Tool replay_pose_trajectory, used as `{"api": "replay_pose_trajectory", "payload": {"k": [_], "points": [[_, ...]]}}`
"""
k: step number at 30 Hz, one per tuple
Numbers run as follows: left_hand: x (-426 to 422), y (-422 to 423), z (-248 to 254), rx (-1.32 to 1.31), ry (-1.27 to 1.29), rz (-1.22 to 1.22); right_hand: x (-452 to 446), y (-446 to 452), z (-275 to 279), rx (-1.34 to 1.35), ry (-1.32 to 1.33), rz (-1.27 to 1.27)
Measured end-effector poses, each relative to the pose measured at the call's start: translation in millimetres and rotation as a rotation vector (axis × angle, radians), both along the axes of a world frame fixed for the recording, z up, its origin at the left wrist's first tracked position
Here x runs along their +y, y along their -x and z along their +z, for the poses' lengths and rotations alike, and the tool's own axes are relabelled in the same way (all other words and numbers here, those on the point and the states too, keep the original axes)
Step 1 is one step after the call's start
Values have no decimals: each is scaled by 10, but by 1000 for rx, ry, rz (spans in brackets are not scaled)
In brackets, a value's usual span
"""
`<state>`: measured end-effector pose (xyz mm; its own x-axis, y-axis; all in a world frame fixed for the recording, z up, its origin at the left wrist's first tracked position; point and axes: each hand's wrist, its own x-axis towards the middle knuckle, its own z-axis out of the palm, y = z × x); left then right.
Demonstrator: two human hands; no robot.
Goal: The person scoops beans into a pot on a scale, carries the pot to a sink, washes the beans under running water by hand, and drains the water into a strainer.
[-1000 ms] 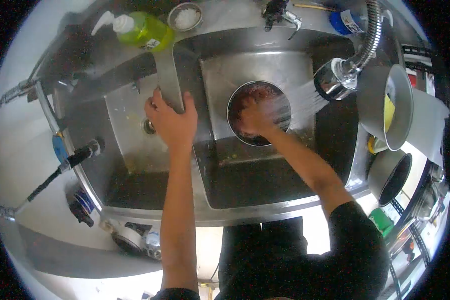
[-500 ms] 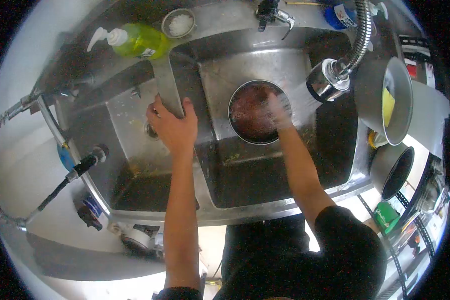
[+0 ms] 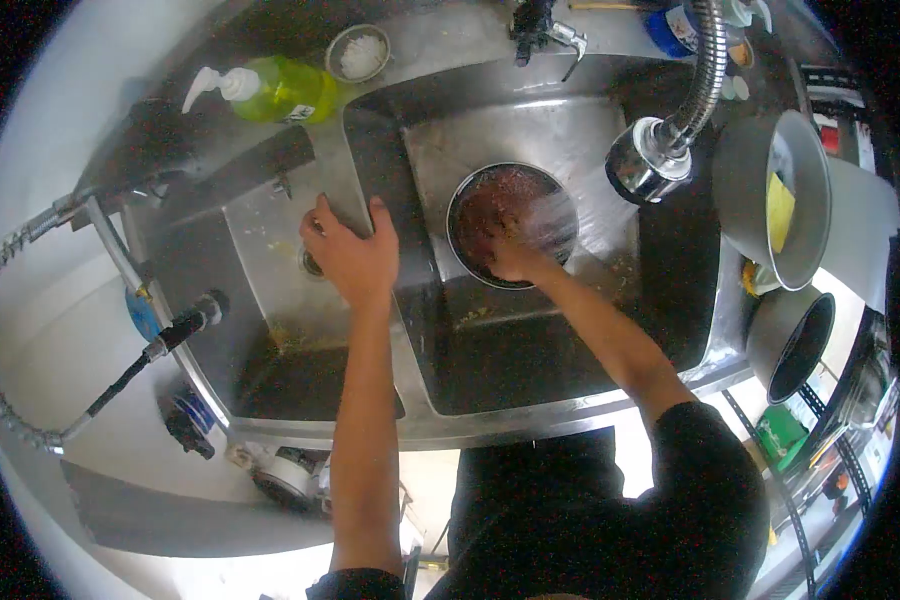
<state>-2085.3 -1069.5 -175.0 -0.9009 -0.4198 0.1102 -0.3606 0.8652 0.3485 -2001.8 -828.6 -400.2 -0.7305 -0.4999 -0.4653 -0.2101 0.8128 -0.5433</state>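
Observation:
My left hand [image 3: 357,253] rests on the steel divider [image 3: 342,185] between the two sink basins, its fingers apart and holding nothing. My right hand [image 3: 516,258] reaches into a round metal-rimmed pot [image 3: 450,228] on the floor of the right basin. Reddish-brown liquid or wet contents [image 3: 515,190] fill the pot; what they are I cannot make out. The fingertips dip into this and are partly hidden. From a chrome spray head [image 3: 650,163] above the basin's right side, water fans down into the pot.
On the back ledge stand a green soap pump bottle [image 3: 282,90], a small bowl of white bits [image 3: 358,54] and a blue bottle [image 3: 673,32]. A large metal bowl with a yellow sponge [image 3: 781,212] leans at the right. Another hose sprayer [image 3: 185,322] hangs over the left basin.
My right hand has moved from the pot's upper right side down to its lower middle. My left hand stays on the divider. Water keeps spraying.

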Motion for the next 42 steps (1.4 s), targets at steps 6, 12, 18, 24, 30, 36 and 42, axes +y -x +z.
{"api": "replay_pose_trajectory", "payload": {"k": [6,12,18,24,30,36,42], "points": [[11,1,19,-14,-2,16,373,-24,-275,318,-185,-275],[15,-21,8,2,-23,11,356,609,-351,-24,130,-703],[-24,-22,-45,5,4,-10,242,596,55,-621,581,-916],[-9,-7,-6,-25,-1,20,73,89,58,-124,-24,30],[-34,-24,-42,18,22,-16,333,-214,-19,480,-235,-169],[15,-14,-11,0,-38,14,164,248,-883,300,-97,-867],[12,-18,12,7,-13,-2,89,507,-543,-342,298,-826]]}}
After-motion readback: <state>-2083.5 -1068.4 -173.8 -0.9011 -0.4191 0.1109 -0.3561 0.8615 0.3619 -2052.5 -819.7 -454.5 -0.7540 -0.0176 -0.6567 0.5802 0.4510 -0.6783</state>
